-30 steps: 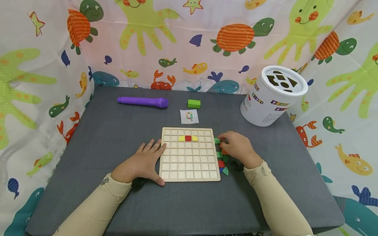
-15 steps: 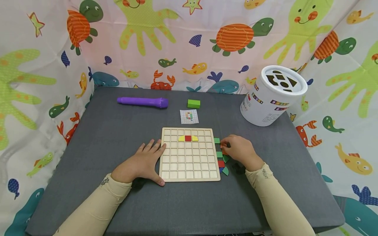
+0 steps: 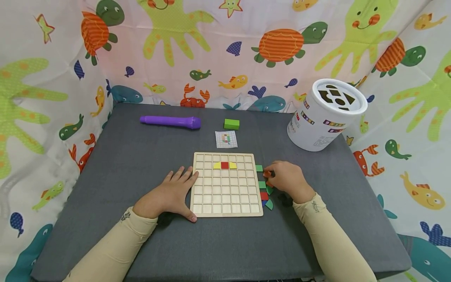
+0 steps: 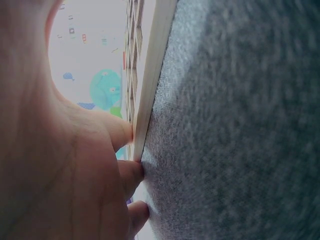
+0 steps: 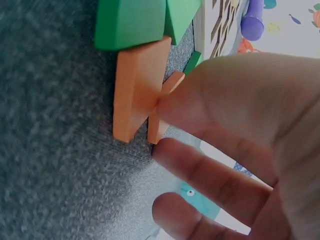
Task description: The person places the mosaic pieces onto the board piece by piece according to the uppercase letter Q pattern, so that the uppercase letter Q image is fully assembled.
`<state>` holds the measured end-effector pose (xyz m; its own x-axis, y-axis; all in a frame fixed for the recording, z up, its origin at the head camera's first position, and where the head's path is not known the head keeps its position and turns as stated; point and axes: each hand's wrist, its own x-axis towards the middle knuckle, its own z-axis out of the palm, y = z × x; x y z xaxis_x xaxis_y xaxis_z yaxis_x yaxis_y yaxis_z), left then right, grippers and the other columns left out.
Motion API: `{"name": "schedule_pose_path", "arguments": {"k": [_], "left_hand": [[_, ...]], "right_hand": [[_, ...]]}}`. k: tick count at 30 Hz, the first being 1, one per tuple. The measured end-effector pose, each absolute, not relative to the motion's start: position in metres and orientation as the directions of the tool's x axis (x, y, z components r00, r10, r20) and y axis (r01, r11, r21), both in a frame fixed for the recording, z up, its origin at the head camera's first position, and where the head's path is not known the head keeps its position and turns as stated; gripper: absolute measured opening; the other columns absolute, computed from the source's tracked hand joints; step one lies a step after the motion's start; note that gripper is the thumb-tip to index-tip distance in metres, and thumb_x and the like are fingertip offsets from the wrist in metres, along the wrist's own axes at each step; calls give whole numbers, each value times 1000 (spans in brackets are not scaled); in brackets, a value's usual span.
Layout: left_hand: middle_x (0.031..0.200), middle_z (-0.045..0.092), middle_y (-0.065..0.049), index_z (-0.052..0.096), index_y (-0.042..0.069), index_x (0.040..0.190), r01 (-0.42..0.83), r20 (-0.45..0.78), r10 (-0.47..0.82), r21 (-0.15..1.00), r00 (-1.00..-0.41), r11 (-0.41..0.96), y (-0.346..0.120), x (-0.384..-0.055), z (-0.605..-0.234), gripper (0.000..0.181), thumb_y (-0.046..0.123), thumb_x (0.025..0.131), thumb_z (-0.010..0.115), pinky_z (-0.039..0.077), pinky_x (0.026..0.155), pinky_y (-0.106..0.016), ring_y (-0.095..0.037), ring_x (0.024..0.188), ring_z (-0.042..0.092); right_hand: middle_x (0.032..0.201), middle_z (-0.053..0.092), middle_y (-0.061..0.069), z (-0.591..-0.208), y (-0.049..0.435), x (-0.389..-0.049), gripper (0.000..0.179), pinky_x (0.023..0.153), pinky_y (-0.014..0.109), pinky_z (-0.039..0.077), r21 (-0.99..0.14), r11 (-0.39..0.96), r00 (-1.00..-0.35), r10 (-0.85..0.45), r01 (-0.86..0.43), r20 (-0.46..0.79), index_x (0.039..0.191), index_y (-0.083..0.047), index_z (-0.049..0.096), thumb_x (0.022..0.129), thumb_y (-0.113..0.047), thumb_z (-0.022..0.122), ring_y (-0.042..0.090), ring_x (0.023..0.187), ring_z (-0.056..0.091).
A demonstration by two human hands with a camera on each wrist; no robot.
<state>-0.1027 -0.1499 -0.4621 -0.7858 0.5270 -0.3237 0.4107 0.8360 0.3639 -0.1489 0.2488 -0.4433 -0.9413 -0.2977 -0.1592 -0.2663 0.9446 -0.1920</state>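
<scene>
In the head view my left hand lies with spread fingers along the left edge of a wooden grid board; its thumb is near the lower left corner. The left wrist view shows fingertips against the board's side. Two yellow pieces flank a red square tile in an upper row. At the board's right my right hand pinches an orange tile between thumb and finger, low over the cloth. Another orange tile lies beside it, touching a green piece.
Green, red and blue pieces lie along the board's right edge. Beyond the board are a small pattern card, a green block and a purple stick. A white bucket stands at the back right.
The right hand has shifted slightly right and down from the upper green tile, uncovering it, and its fingers now pinch an orange tile. The left hand has stayed in place.
</scene>
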Motion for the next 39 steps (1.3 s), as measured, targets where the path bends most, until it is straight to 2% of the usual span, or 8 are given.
{"name": "schedule_pose_path", "arguments": {"k": [5,9,13,17,22,29,33,39], "left_hand": [[176,10,-23,18,6,172,414,-318,535,375,-783,830,-150,-102,-463,153,79,59,91,8,123,-70,-48,161,4],[176,10,-23,19,6,172,413,-312,535,380,-785,828,-150,-103,-466,154,80,58,91,7,123,-70,-48,161,4],[176,10,-22,18,7,172,411,-318,532,374,-785,831,-150,-103,-466,155,81,57,90,8,124,-69,-48,161,4],[176,9,-22,16,7,172,408,-329,529,372,-782,834,-150,-103,-465,155,81,58,90,8,124,-69,-47,161,3],[176,10,-23,19,6,172,408,-322,533,381,-783,830,-150,-103,-464,154,79,58,91,8,123,-70,-48,161,4],[176,9,-23,17,6,172,404,-326,532,385,-782,830,-151,-102,-462,153,78,59,92,7,123,-70,-48,161,3],[176,8,-23,17,6,172,406,-321,535,391,-781,826,-152,-102,-464,153,79,59,91,7,123,-70,-48,161,3],[176,9,-22,17,7,172,407,-322,534,385,-782,828,-152,-103,-465,154,81,59,90,7,124,-69,-48,161,3]], "right_hand": [[108,75,4,-446,250,-150,25,59,40,55,-154,955,-951,-276,-254,-140,118,-19,84,96,-29,78,18,77,62],[103,75,3,-449,250,-149,23,62,43,56,-165,956,-960,-260,-241,-102,116,-17,84,94,-22,76,19,76,62],[96,75,3,-448,248,-149,19,58,42,54,-183,956,-969,-241,-229,-48,110,-16,85,94,-19,75,20,72,61],[103,77,5,-443,243,-146,21,57,40,54,-199,953,-971,-238,-230,-20,112,-15,84,95,-22,76,19,75,63],[110,78,5,-433,227,-145,23,58,38,55,-234,936,-961,-275,-264,-16,115,-14,84,95,-21,78,19,80,66],[113,77,3,-426,195,-147,27,62,39,56,-224,921,-943,-333,-319,-25,121,-16,82,95,-25,80,21,92,70],[114,78,0,-429,178,-151,24,54,35,51,-218,903,-924,-381,-369,-15,118,-19,83,96,-27,81,19,88,69],[111,79,-3,-435,154,-155,16,52,32,49,-204,871,-890,-455,-447,8,111,-20,84,96,-25,81,16,86,69]]}}
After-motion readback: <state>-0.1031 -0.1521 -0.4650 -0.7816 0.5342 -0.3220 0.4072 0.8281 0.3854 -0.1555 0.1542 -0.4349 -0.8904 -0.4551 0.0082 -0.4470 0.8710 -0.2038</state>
